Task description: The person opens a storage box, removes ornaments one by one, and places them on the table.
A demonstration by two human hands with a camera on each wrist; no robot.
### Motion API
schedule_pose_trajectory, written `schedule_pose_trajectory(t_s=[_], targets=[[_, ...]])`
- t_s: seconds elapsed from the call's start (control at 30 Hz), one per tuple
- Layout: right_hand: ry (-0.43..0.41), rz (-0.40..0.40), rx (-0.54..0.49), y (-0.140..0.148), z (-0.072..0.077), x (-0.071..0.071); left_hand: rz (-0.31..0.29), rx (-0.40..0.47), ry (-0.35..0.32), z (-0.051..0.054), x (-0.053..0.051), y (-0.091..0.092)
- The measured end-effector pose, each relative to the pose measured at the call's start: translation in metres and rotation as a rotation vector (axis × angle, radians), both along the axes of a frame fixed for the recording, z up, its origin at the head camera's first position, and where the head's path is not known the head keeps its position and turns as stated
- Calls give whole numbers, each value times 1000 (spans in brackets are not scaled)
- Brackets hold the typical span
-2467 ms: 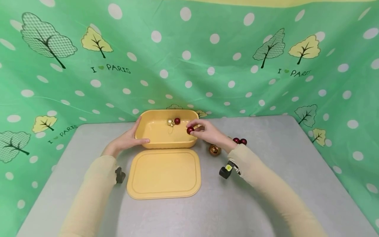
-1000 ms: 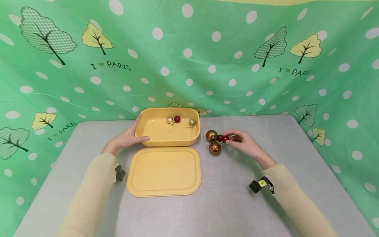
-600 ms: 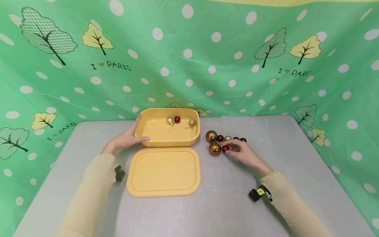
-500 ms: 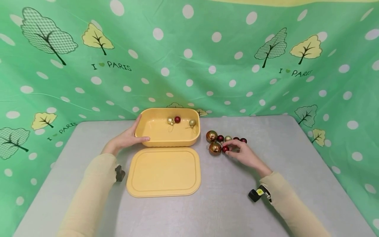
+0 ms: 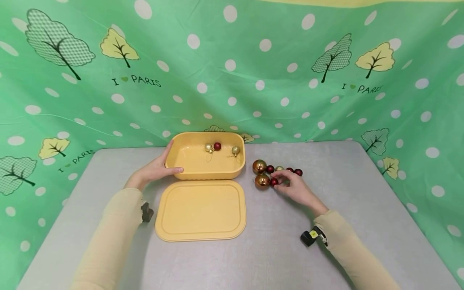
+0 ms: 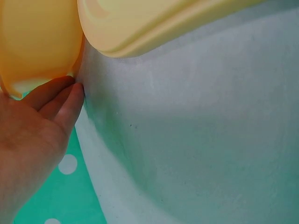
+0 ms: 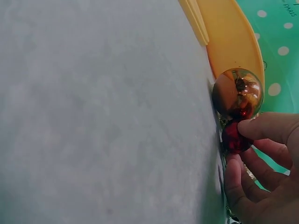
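In the head view, my left hand (image 5: pixel 152 170) rests against the left end of a yellow box (image 5: pixel 201 176), thumb along the front and fingers extended on the side. The left wrist view shows its fingertips touching the box wall (image 6: pixel 42 42). My right hand (image 5: pixel 297 189) pinches a small dark red bauble (image 5: pixel 274 182) between thumb and fingers. In the right wrist view that red bauble (image 7: pixel 235 136) sits against a large shiny copper bauble (image 7: pixel 238 93). Inside the box are a pale gold bauble (image 5: pixel 208 147), a red bauble (image 5: pixel 217 146) and a glittery gold bauble (image 5: pixel 235 151).
A yellow lid (image 5: pixel 201 210) lies flat before the box on the grey table (image 5: pixel 275 249). Right of the box stand another copper bauble (image 5: pixel 259 166), a glittery bauble (image 5: pixel 279 169) and several small red baubles (image 5: pixel 298 172). A green dotted curtain (image 5: pixel 232 80) hangs behind.
My right hand has moved from over the box, holding a red bauble, to the group on the right. The glittery gold bauble now shows in the box. The left hand stays in place.
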State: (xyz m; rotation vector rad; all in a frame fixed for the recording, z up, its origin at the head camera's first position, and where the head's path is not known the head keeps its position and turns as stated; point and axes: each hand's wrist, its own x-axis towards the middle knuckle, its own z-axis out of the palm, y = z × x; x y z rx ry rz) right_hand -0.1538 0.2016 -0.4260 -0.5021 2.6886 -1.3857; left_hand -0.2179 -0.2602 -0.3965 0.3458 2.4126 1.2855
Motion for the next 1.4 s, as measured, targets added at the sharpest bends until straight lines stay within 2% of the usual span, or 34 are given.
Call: schedule_pose_trajectory(t_s=[0.37, 0.67, 1.07, 1.4], targets=[[46, -18, 33, -5, -3, 1, -15, -26, 23, -1, -1, 0], [82, -44, 48, -6, -3, 3, -13, -5, 24, -2, 0, 0], [51, -49, -43, 6, 12, 1, -11, -24, 19, -1, 0, -1], [35, -67, -24, -2, 26, -8, -16, -19, 16, 1, 0, 0]])
